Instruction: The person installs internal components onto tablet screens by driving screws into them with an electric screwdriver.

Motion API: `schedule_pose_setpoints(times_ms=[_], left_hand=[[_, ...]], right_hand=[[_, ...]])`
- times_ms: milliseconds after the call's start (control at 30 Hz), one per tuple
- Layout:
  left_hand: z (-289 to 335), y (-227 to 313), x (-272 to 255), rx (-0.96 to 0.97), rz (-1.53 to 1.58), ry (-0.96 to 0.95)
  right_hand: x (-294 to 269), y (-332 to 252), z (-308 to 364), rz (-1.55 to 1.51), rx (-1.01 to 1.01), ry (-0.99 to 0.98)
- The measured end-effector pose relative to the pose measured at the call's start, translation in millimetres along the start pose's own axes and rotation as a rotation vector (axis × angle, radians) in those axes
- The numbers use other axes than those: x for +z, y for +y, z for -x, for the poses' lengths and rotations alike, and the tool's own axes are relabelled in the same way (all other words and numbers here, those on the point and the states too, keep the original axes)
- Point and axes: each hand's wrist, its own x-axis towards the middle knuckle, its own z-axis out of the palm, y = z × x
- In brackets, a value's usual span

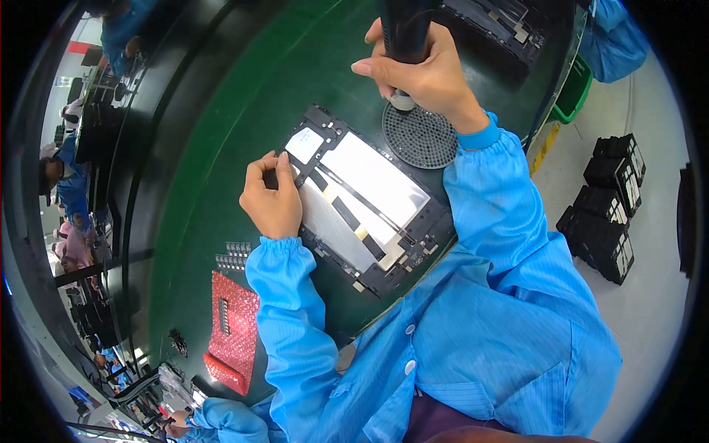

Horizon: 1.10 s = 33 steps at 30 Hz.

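My right hand [425,74] is wrapped round a thick black electric screwdriver [406,33]. Its pale lower end stands over the edge of a round dark screw tray [419,136] full of small holes. An opened tablet [380,181] lies on the green table, showing silver battery panels, black flex strips and a circuit board at its near end. My left hand [272,196] is at the tablet's left edge, beside a white label. Its thumb and fingertips are pinched together; whatever is between them is too small to make out.
A red bubble-wrap sheet [235,325] bears a strip of small parts; more small parts [234,256] lie just beyond it. Another opened device [498,29] is at the far right. Stacked black units [602,207] and a green bin [574,92] stand on the floor to the right.
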Motion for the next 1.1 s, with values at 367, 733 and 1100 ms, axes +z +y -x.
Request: schedule_pose_setpoints(times_ms=[367,733,1100], left_hand=[[26,31,-64,0.03,0.002,0.041],[61,-3,-97,-0.234,0.316,-0.022],[63,-14,-84,-0.459,0.613,-0.169]], right_hand=[[3,0,1,-0.019,0.009,0.0],[5,-6,2,-0.003,0.01,-0.007],[3,-40,9,-0.184,-0.151,0.038]])
